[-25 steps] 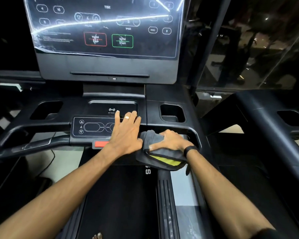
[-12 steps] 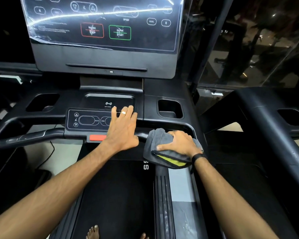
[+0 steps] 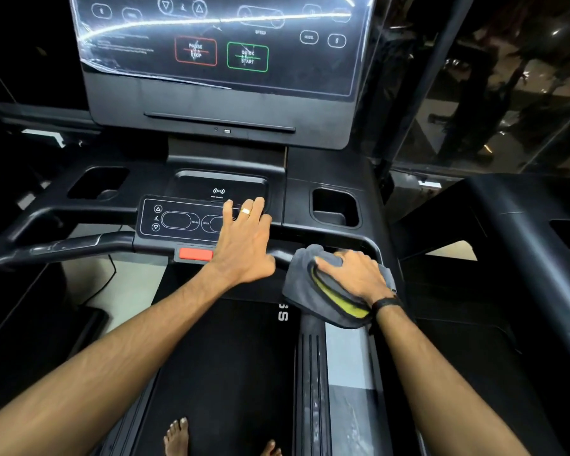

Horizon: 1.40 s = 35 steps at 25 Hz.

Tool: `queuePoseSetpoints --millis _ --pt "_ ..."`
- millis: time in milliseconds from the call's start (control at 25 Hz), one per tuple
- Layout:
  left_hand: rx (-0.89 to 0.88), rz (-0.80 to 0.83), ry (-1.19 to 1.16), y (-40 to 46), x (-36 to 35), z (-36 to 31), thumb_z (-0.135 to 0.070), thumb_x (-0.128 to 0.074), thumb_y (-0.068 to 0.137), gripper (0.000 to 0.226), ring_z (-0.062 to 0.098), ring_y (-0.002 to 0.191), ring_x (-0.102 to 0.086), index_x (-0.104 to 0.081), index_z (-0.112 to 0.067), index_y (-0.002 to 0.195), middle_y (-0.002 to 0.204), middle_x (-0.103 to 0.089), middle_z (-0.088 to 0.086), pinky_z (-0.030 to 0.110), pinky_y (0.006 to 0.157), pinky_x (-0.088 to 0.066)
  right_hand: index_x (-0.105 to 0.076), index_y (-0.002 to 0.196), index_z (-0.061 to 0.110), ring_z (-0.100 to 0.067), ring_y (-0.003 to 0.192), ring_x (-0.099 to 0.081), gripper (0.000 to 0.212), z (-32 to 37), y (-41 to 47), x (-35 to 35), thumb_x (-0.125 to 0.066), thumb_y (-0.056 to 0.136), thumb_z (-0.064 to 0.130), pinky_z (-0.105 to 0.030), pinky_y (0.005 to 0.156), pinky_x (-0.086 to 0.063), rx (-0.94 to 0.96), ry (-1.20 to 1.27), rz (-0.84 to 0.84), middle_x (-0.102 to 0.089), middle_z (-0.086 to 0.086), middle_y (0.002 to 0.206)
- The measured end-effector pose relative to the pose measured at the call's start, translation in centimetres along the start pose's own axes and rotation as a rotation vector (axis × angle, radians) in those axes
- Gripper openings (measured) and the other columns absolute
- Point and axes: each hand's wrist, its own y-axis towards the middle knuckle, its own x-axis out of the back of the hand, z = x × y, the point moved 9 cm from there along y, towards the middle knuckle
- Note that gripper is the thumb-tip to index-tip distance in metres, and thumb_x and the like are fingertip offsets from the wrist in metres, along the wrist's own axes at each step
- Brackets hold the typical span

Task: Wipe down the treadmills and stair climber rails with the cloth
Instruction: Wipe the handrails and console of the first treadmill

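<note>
I stand on a black treadmill and face its console. My right hand [image 3: 352, 276] presses a folded grey cloth with a yellow inner layer [image 3: 305, 287] onto the right end of the front handrail [image 3: 76, 246]. My left hand [image 3: 242, 245], with a gold ring on one finger, lies flat with fingers apart over the small control panel [image 3: 178, 220] and the rail below it. It holds nothing. The cloth hides the stretch of rail under it.
The big touch screen [image 3: 218, 41] under plastic film rises ahead. Cup holders [image 3: 334, 205] sit to either side of the panel. A red stop tab [image 3: 196, 254] is under the panel. A second treadmill's black frame [image 3: 514, 232] stands close on the right. My bare feet [image 3: 176, 436] are on the belt.
My right hand has slid the cloth to the right along the front rail, away from my left hand. The left hand has stayed on the control panel. The view has tilted down slightly.
</note>
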Motion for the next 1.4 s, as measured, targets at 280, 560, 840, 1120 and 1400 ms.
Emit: queuePoseSetpoints --millis 280,560,840,1120,1400 --pt "-0.009 -0.008 -0.03 -0.3 0.2 -0.1 -0.042 -0.061 0.063 0.045 0.027 0.135 -0.035 -0.065 -0.015 0.099 0.147 -0.033 0.013 0.057 0.115 -0.01 -0.059 0.071 0.018 -0.035 0.074 -0.062 0.067 1.1 -2.3 0.9 -0.01 0.09 0.059 -0.041 0.073 -0.042 -0.049 -0.022 -0.294 -0.07 -0.01 0.074" --pt "-0.011 -0.021 -0.057 -0.4 -0.1 -0.2 -0.045 -0.061 0.062 0.045 0.029 0.139 -0.031 -0.067 -0.016 0.096 0.15 -0.035 0.017 0.058 0.115 -0.008 -0.062 0.082 0.018 -0.019 0.072 -0.057 0.049 1.2 -4.7 0.4 -0.036 0.099 0.056 -0.04 0.082 -0.046 0.031 0.12 -0.583 -0.062 0.005 0.073" --pt "-0.05 -0.059 -0.04 -0.9 0.2 -0.2 -0.047 -0.056 0.064 0.045 0.034 0.138 -0.034 -0.067 -0.014 0.093 0.143 -0.041 0.021 0.058 0.116 -0.005 -0.064 0.092 0.016 -0.02 0.08 -0.057 0.039 1.8 -5.1 0.4 -0.047 0.092 0.051 -0.036 0.089 -0.042 0.011 0.071 -0.568 -0.063 0.004 0.083" --pt "-0.051 -0.09 -0.32 -3.9 -0.5 2.4 -0.042 -0.063 0.077 0.055 0.023 0.154 -0.011 -0.056 -0.016 0.125 0.164 -0.018 0.01 0.055 0.12 0.01 -0.066 0.086 0.01 -0.035 0.084 -0.064 0.032 2.0 -3.5 1.4 -0.05 0.102 0.033 -0.045 0.087 -0.045 -0.29 0.029 -0.476 -0.071 -0.012 0.082" --pt "0.067 -0.129 -0.397 -9.0 -1.6 8.7 -0.038 -0.061 0.082 0.048 0.022 0.156 -0.004 -0.051 -0.017 0.124 0.167 -0.01 0.01 0.054 0.122 0.01 -0.064 0.081 0.007 -0.044 0.083 -0.063 0.046 10.0 -1.6 0.4 -0.04 0.107 0.036 -0.047 0.082 -0.04 -0.175 0.153 -0.544 -0.069 -0.023 0.081"
